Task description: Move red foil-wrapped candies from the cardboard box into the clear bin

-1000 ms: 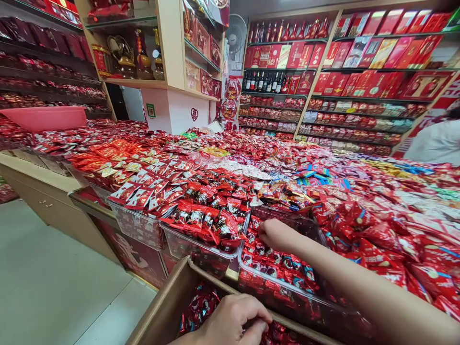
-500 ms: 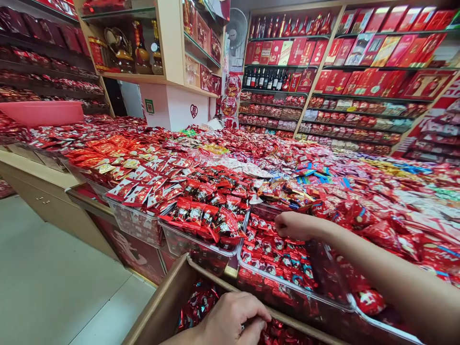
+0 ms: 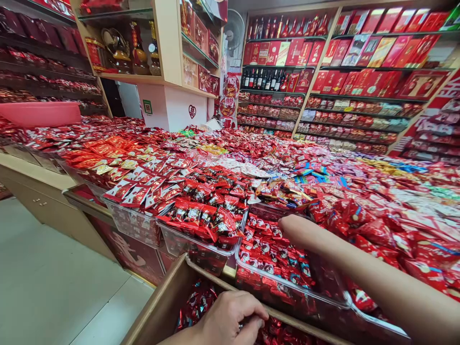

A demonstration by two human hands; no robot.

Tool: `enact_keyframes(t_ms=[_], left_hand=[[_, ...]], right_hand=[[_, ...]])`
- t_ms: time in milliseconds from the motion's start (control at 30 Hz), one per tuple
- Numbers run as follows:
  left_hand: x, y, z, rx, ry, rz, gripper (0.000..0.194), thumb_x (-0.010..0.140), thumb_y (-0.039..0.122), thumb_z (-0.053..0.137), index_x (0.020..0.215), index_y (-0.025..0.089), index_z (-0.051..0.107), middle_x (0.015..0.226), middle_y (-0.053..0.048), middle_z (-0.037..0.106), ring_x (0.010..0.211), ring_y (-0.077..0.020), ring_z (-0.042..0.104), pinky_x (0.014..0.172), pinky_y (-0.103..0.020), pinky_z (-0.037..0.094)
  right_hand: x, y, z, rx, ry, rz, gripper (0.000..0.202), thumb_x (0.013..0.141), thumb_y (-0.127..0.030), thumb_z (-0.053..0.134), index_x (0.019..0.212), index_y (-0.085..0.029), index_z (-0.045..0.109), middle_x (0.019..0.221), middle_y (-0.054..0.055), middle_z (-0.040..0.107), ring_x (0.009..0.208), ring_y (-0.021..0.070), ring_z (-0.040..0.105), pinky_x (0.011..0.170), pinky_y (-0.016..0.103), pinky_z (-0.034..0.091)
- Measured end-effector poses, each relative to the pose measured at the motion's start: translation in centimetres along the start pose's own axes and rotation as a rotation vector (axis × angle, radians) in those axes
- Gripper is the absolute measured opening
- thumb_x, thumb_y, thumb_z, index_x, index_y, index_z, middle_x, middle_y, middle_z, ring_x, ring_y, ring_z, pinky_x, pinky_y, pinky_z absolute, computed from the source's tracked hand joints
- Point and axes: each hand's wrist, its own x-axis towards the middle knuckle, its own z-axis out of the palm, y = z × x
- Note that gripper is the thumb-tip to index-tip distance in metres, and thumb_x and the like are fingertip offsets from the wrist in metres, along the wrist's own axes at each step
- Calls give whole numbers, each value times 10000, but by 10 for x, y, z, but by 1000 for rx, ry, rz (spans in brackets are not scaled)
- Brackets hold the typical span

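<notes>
My left hand [image 3: 232, 314] is curled at the near rim of an open cardboard box [image 3: 154, 309], its thumb and forefinger close together; the fingers look closed on that rim. Red foil-wrapped candies [image 3: 197, 304] lie inside the box, below the hand. My right hand [image 3: 294, 229] reaches down into a clear plastic bin [image 3: 287, 287] of small red wrapped candies [image 3: 268, 254]. Its fingers are hidden behind the back of the hand and wrist, so what they hold does not show.
Left of that bin stands another clear bin with larger red-and-black packets [image 3: 204, 215]. Large red packets [image 3: 362, 230] fill the right side. Packaged sweets cover the counter behind. A pink basin [image 3: 39, 114] sits far left; shelves [image 3: 283, 91] hold bottles and boxes.
My right hand has turned and dipped lower in the bin, so its fingers no longer show. My left hand and the box stay nearly in place; the view shifts slightly.
</notes>
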Motion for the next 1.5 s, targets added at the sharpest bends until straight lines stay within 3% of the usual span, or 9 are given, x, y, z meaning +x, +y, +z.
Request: enact_keyframes(t_ms=[200,433,633,800,933,1067,1233,1367,1500], left_hand=[[-1,3,-1,4,8,0,202,665,62,438,791,124,583,678,-38,606,633,-88,542,598,-156,401],[-3,3,-3,-147,21,-97,266,742,172,427,997,159,498,734,-36,595,609,-86,537,599,-182,412],[-2,17,-17,-404,137,-291,270,816,323,338,1036,171,380,735,-14,507,496,-52,477,459,-162,368],[-1,32,-32,-239,100,-213,182,797,308,388,879,168,471,654,8,485,542,-65,435,503,-172,338],[-3,34,-33,-114,124,-169,161,807,238,372,852,173,513,668,0,512,596,-77,461,576,-179,359],[-3,32,-30,-162,189,-194,185,808,215,375,954,193,488,695,3,552,591,-76,509,578,-171,386],[-2,33,-33,-249,241,-218,135,817,207,363,869,172,482,651,1,572,591,-83,536,565,-169,397],[-1,37,-34,-312,351,-214,119,819,221,366,799,169,470,607,13,543,544,-68,495,514,-157,372],[-2,39,-33,-529,306,-321,183,830,281,343,775,158,466,600,7,526,526,-65,465,501,-168,373]], right_hand=[[-9,-7,3,87,16,-12,220,698,-72,443,787,-96,643,792,136,633,722,200,587,527,229,375],[-14,-1,4,224,2,-56,119,597,-96,541,635,-149,640,635,43,630,587,147,563,445,185,324],[-74,-21,-14,466,284,-193,169,774,-172,408,703,-198,559,652,-4,580,578,114,500,529,196,351],[-113,-57,-9,740,336,-343,159,811,-234,415,690,-218,516,623,-25,539,543,107,456,503,192,350],[-114,-72,4,907,368,-403,134,820,-253,426,711,-211,492,634,-27,526,548,93,452,497,173,347],[-107,-75,13,1006,472,-389,158,832,-240,403,710,-197,494,631,-21,518,556,88,453,512,172,348],[-103,-80,18,1144,543,-358,181,822,-258,411,697,-188,521,587,-4,522,515,103,463,485,195,369],[-103,-92,23,1522,516,-299,189,809,-313,441,689,-184,510,613,15,553,540,120,527,505,214,427],[-102,-99,28,1813,482,-170,232,774,-376,491,663,-172,507,570,15,554,514,125,540,493,227,451]])
